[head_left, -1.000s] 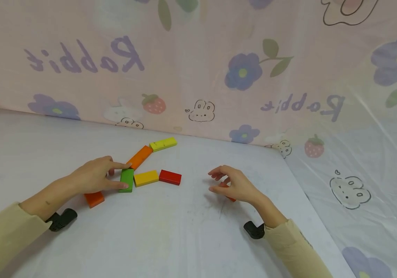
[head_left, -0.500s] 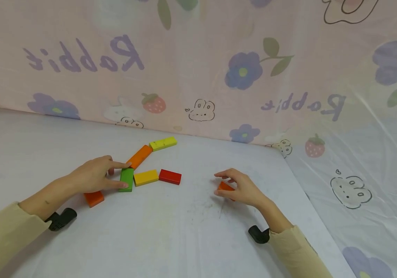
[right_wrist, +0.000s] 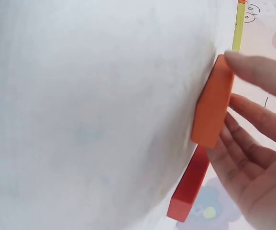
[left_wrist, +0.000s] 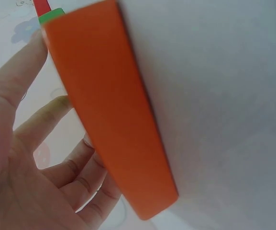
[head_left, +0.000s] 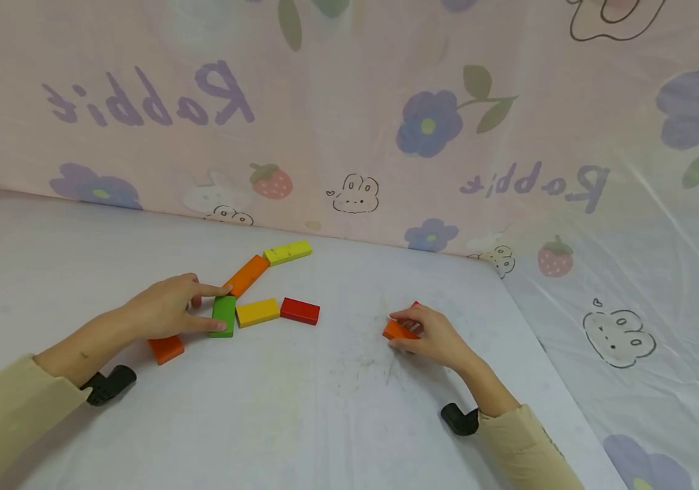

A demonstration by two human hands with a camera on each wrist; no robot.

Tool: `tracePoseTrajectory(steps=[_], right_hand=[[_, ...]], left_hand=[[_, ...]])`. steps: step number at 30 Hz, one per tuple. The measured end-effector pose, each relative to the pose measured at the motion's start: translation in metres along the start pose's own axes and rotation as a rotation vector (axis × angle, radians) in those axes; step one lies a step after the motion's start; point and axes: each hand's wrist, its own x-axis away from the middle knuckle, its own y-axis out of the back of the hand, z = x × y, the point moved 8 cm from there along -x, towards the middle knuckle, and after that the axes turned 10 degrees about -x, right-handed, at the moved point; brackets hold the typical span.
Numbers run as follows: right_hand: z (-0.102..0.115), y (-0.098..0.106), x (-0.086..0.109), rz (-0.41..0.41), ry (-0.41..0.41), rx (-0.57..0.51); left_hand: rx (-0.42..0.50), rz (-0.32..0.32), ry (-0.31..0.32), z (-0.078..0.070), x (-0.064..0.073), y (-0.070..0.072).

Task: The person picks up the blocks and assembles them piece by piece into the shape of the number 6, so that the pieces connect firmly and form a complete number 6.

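My left hand (head_left: 162, 307) pinches the green block (head_left: 224, 314), thumb at its near end and index finger at its far end. That fingertip also meets the near end of an orange block (head_left: 246, 275). Beneath the left hand lies another orange block (head_left: 167, 350), large in the left wrist view (left_wrist: 104, 110). On the right, my right hand (head_left: 437, 338) holds a further orange block (head_left: 397, 330) between thumb and fingers, low at the table. Just beyond this hand, a red block is mostly hidden in the head view; the right wrist view shows this red block (right_wrist: 190, 187).
A yellow block (head_left: 258, 312) and a red block (head_left: 300, 311) run rightward from the green one. A lime-yellow block (head_left: 288, 252) touches the far end of the slanted orange block. Behind the white table (head_left: 300, 408) hangs a printed curtain (head_left: 337, 122).
My right hand has moved slightly right, and its thumb and fingers have closed on the orange block. A red corner now shows behind it. The left hand stays put.
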Motion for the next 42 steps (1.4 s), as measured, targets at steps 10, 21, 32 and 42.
tracePoseTrajectory(steps=[10,21,32,42], right_hand=[[0.001,0.0,-0.004,-0.006,-0.018,0.009],[0.025,-0.002,-0.02,-0.028,-0.011,-0.028],[0.036,-0.022,-0.038,0.003,-0.075,-0.098],[0.036,-0.034,-0.045,0.026,-0.18,-0.092]], left_hand=[[0.004,-0.009,-0.015,0.0,0.001,0.0],[-0.006,-0.008,-0.012,0.0,0.002,0.001],[0.003,-0.008,-0.01,0.002,0.002,-0.001],[-0.004,-0.018,-0.025,0.001,-0.001,0.0]])
